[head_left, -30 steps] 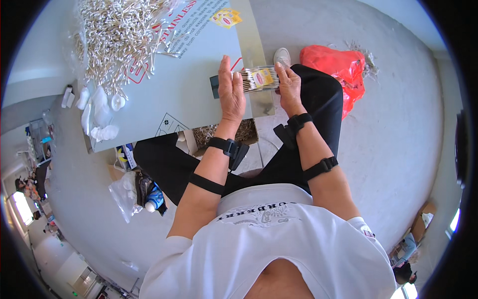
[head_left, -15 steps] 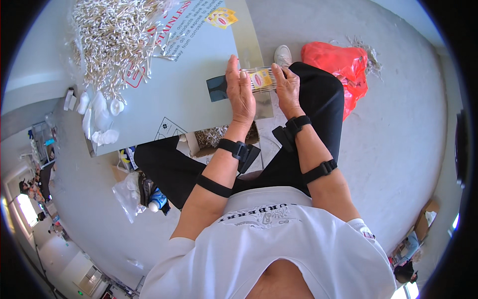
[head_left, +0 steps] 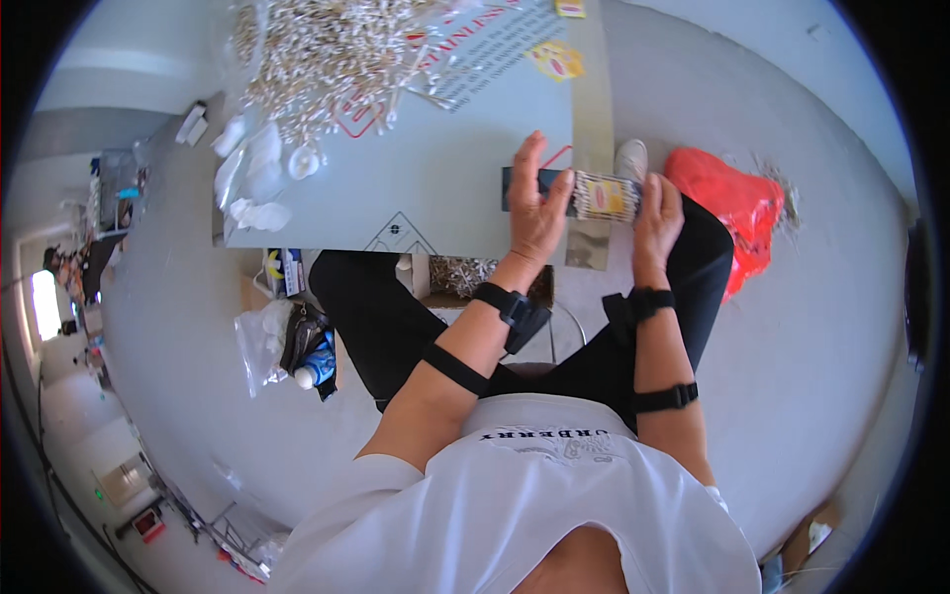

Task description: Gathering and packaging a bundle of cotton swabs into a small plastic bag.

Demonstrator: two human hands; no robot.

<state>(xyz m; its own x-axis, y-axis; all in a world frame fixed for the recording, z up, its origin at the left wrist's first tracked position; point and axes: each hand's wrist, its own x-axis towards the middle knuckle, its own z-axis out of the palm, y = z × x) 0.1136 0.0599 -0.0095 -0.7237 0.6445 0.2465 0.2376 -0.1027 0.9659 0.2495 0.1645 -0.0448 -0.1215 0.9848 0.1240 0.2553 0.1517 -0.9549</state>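
From the head view, both hands met at the near right corner of the pale table (head_left: 435, 188). The left hand (head_left: 537, 208) and right hand (head_left: 656, 213) pressed a small bundle of sticks (head_left: 606, 196) between them — fingers curled against its ends, palms closing it in. A dark flat card (head_left: 520, 186) lay under the left hand. Farther off, a heap of pale sticks (head_left: 327, 54) covered the table — a red bag (head_left: 737, 203) lay on the floor.

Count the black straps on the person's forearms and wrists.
4. Left arm: one at the wrist, one on the forearm. Right arm: one at the wrist, one on the forearm. The undersides are hidden.
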